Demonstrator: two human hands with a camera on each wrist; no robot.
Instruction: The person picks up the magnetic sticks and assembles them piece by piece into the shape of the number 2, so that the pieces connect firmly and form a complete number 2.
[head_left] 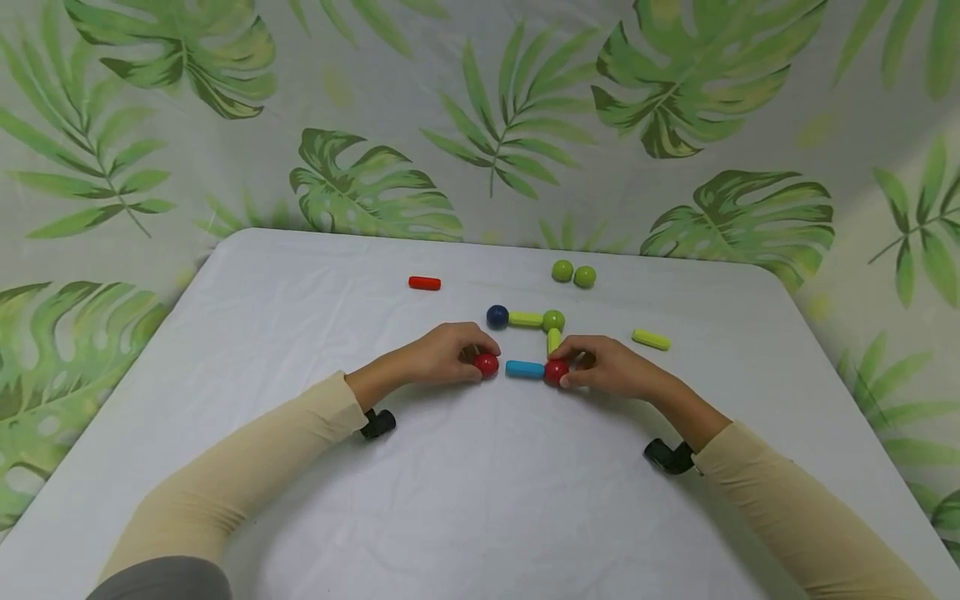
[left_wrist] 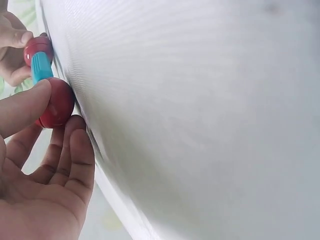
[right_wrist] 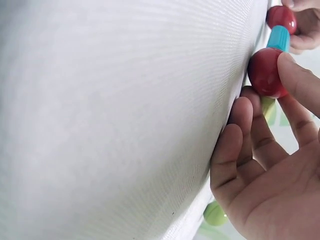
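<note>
My left hand (head_left: 450, 354) pinches a red ball (head_left: 487, 365) between thumb and fingers, low over the white table. A small gap parts this ball from the free end of a blue rod (head_left: 525, 369) in the head view. At the rod's other end sits a second red ball (head_left: 556, 372), gripped by my right hand (head_left: 611, 365). From that ball a yellow-green rod (head_left: 553, 340) runs away to a green ball (head_left: 553, 320). Another yellow-green rod (head_left: 527, 319) links the green ball to a dark blue ball (head_left: 497, 317).
Farther back lie a red rod (head_left: 424, 283) and two loose green balls, one (head_left: 562, 270) beside the other (head_left: 585, 277). To the right rests a loose yellow-green rod (head_left: 651, 339). A leaf-patterned cloth (head_left: 375, 183) hangs behind the white table (head_left: 450, 500).
</note>
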